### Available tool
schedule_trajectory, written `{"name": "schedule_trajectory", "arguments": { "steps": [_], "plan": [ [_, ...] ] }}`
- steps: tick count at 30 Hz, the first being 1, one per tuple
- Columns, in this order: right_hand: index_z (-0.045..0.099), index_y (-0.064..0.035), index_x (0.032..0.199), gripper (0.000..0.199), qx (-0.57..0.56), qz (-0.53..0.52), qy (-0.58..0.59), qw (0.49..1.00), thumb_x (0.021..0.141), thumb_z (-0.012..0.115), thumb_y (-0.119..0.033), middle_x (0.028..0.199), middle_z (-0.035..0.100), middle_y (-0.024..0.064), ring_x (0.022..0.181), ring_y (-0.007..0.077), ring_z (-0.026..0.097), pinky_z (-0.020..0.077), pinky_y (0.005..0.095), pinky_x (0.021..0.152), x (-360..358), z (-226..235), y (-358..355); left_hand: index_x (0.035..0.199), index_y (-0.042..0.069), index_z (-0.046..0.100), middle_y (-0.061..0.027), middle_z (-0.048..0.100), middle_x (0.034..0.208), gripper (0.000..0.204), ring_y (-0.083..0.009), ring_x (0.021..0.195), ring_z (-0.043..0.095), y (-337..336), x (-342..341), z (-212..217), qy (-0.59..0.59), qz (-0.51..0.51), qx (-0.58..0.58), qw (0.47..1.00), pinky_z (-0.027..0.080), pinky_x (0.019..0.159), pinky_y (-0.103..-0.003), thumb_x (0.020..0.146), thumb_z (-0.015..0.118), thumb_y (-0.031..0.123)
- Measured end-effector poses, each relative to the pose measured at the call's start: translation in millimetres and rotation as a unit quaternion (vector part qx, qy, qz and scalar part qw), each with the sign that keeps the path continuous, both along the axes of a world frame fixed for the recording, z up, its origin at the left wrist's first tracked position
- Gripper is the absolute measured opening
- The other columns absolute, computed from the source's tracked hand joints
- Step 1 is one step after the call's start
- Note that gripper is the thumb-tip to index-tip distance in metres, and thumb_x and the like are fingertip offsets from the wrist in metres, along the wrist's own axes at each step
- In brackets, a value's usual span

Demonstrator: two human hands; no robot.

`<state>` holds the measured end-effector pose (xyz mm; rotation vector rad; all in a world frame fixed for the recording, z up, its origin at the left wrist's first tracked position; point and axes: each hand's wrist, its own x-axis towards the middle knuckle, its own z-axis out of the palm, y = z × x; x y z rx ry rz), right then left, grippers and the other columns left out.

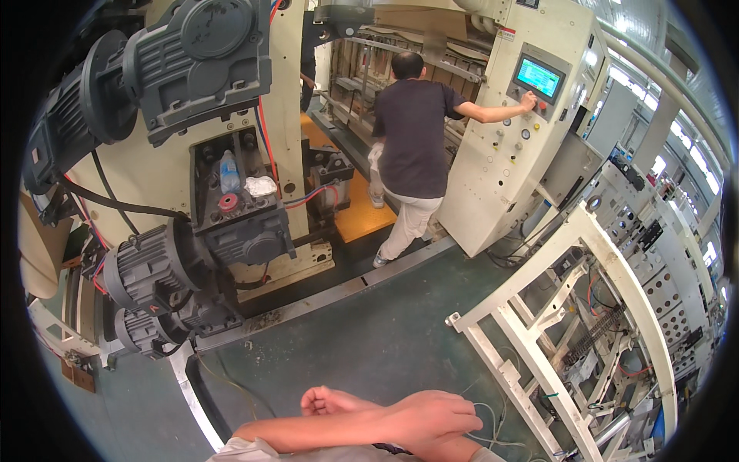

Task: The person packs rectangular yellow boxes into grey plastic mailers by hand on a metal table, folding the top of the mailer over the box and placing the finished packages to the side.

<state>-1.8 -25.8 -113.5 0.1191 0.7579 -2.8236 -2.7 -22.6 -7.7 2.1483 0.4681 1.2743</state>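
Observation:
My forearms cross at the lower edge. My left hand reaches across to the right and lies over my right forearm, its fingers bent together round it. Poking out behind my left forearm, my right hand has loosely curled fingers, and nothing shows in them. Part of that hand is hidden. Ahead, a co-worker in a dark shirt and light trousers stretches an arm to the knobs under a lit screen on a cream control cabinet.
Grey motors and gearboxes jut out at left; a bottle, a red roll and a white crumpled wad sit on one. A cream metal frame stands at right. A metal rail crosses the green floor; loose cables lie there.

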Motion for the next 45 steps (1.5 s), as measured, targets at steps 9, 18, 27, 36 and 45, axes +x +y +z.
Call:
{"name": "schedule_trajectory", "arguments": {
  "steps": [9, 18, 27, 36, 45],
  "plan": [
    [0.048, -0.0033, 0.105, 0.056, -0.109, -0.040, 0.105, 0.988, 0.090, 0.047, -0.057, 0.095, 0.051, 0.0032, 0.088, 0.0114, 0.051, 0.0435, 0.0272, 0.078, 13, 8, 12, 0.106, 0.007, 0.061, -0.0066, 0.059, 0.094, 0.027, -0.0240, 0.085, 0.060, -2, -22, -16, 0.113, 0.008, -0.048, 0.992, 0.049, 0.071, -0.033, 0.079, 0.058, 0.009],
    [0.055, -0.0089, 0.083, 0.028, 0.180, -0.318, -0.335, 0.868, 0.091, 0.057, -0.036, 0.069, 0.049, -0.0027, 0.058, 0.0065, 0.044, 0.0351, 0.0211, 0.049, 99, -118, 52, 0.099, 0.008, 0.065, -0.0091, 0.065, 0.091, 0.016, -0.0268, 0.078, 0.064, -23, -77, -96, 0.057, 0.203, -0.249, 0.945, 0.051, 0.068, -0.032, 0.086, 0.060, 0.014],
    [0.064, -0.0095, 0.073, 0.034, 0.436, -0.132, -0.677, 0.578, 0.082, 0.060, -0.042, 0.076, 0.063, 0.0135, 0.065, 0.0204, 0.060, 0.0464, 0.0361, 0.057, 380, -309, -49, 0.091, 0.009, 0.068, -0.0163, 0.067, 0.085, 0.034, -0.0313, 0.084, 0.065, -220, -151, -378, 0.203, 0.460, -0.669, 0.548, 0.052, 0.074, -0.038, 0.077, 0.057, 0.039],
    [0.066, 0.0005, 0.090, 0.035, 0.385, -0.259, -0.590, 0.661, 0.082, 0.062, -0.033, 0.070, 0.061, 0.0036, 0.062, 0.0158, 0.052, 0.0446, 0.0360, 0.056, 336, -229, -18, 0.085, 0.009, 0.067, -0.0112, 0.066, 0.074, 0.028, -0.0270, 0.073, 0.064, -270, -168, -509, 0.269, 0.344, -0.640, 0.632, 0.050, 0.068, -0.038, 0.073, 0.060, 0.033],
    [0.065, -0.0033, 0.082, 0.029, 0.290, -0.433, -0.542, 0.660, 0.083, 0.063, -0.032, 0.067, 0.060, 0.0040, 0.054, 0.0158, 0.054, 0.0435, 0.0316, 0.050, 262, -216, 10, 0.100, 0.012, 0.068, -0.0061, 0.069, 0.094, 0.031, -0.0170, 0.085, 0.065, -22, -154, -403, 0.142, 0.290, -0.593, 0.738, 0.050, 0.079, -0.030, 0.078, 0.063, 0.032]
  ]
}}
